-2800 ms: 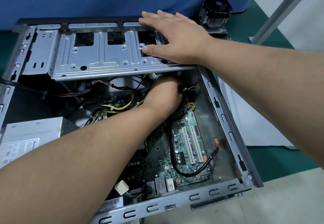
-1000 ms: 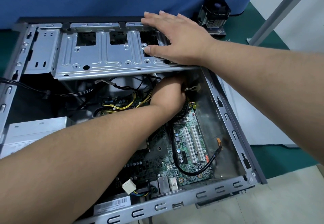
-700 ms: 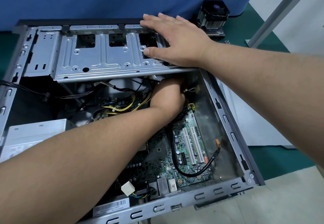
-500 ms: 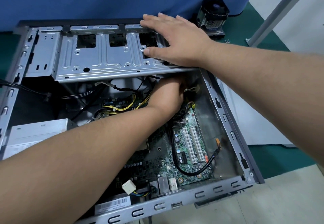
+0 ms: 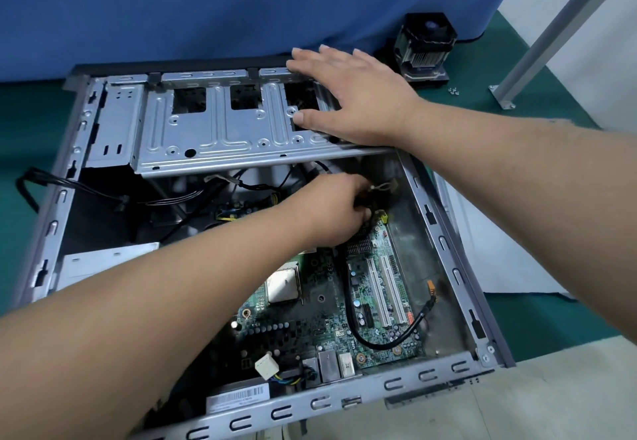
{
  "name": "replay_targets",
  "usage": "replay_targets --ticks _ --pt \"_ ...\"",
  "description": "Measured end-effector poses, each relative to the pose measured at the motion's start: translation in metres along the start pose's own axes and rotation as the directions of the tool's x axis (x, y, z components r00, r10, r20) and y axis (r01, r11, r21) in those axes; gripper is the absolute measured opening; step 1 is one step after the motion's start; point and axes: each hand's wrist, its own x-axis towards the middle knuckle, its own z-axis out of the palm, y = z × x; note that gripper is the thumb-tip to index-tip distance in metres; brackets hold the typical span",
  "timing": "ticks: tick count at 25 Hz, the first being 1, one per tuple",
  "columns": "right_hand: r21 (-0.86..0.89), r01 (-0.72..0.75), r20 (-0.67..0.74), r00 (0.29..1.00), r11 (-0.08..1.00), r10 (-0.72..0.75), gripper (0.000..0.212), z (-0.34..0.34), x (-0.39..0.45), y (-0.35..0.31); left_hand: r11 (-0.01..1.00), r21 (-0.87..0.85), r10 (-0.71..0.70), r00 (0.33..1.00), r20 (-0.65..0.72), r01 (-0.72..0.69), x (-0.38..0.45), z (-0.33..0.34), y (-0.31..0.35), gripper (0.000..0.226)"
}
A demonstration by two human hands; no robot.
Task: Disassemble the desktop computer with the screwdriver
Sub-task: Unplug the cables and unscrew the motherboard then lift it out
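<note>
Now, left hand (image 5: 336,210): my fingers are curled, pinching a dark cable connector (image 5: 365,202) just under the drive cage (image 5: 220,132).
Right hand (image 5: 355,98): spread flat, pressing on the cage.
Risk: a crooked tug could bend pins on the motherboard (image 5: 344,312) (or snap the clip).
Computer case (image 5: 444,232): lies open-side up on the green desk (image 5: 537,315), long axis running away from me, front toward the blue partition.
Screwdriver: not in view.

A blue partition (image 5: 241,1) backs the green mat (image 5: 551,315); grey post (image 5: 551,29) right.
</note>
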Motion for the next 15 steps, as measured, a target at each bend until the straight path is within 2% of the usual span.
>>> replay_targets --ticks 3,5,7,10,13,15 --pt "-0.001 -0.001 -0.002 1.000 1.000 0.001 0.079 0.000 0.000 0.000 1.000 -0.013 0.015 0.998 0.066 -0.014 -0.027 -0.017 -0.006 0.055" --pt "-0.007 0.002 -0.004 1.000 1.000 -0.002 0.080 0.002 0.000 -0.001 0.998 -0.053 0.026 0.999 0.044 -0.023 -0.051 -0.029 -0.012 0.052" --pt "-0.008 0.002 -0.003 1.000 1.000 -0.002 0.080 0.002 0.000 -0.001 0.996 -0.052 0.073 0.995 -0.071 -0.077 -0.077 -0.040 -0.018 0.044" --pt "-0.005 0.002 0.004 1.000 1.000 -0.002 0.080 0.001 -0.001 -0.001 0.988 0.065 0.156 0.935 -0.320 -0.143 -0.105 -0.055 -0.034 0.035" --pt "-0.007 0.004 0.001 1.000 1.000 -0.004 0.079 0.002 0.000 -0.001 0.983 0.155 0.162 0.843 -0.513 -0.095 -0.112 -0.066 -0.054 0.029" --pt "-0.006 0.004 -0.001 1.000 1.000 -0.004 0.079 0.001 0.000 0.001 0.988 0.152 0.095 0.796 -0.598 -0.004 -0.112 -0.072 -0.065 0.026"
